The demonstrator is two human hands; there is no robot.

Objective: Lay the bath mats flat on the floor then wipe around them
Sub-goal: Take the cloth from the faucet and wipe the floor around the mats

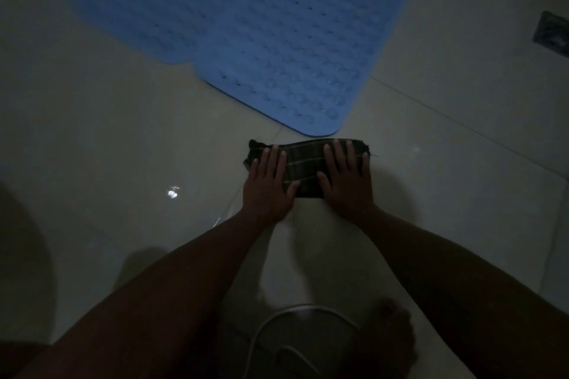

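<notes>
1. Presently in use: cloth [308,169], dark, plaid-striped, folded to a pad. It lies on the floor [123,138] just near of the mat's rounded corner and does not touch it.
2. Left hand [268,184]: fingers straight and spread, palm down, pressing the left half of the cloth. Nothing is gripped.
3. Right hand [346,178]: likewise flat and spread, pressing the right half. The two hands sit side by side, apart, with a strip of cloth showing between them.
4. Bath mat [246,34]: blue, studded with suction cups and small holes, spread flat from the middle of the scene to the far edge. A stepped outline along its left side may mark a second mat overlapping the first; dim light leaves this unsettled.
5. Step judged in hand: wiping. Laying flat looks done for what is visible.
6. Next move calls for: even pressure from both palms, sliding the cloth along the mat's border without catching or lifting its edge.
7. Floor: pale glossy tile with grout lines and one bright reflection at left.
8. Dark square object [551,32], far right; possibly a drain cover.
9. Cable [295,314], pale, curved, nearest the viewer.
10. Brands, labels, writing: none legible.
</notes>
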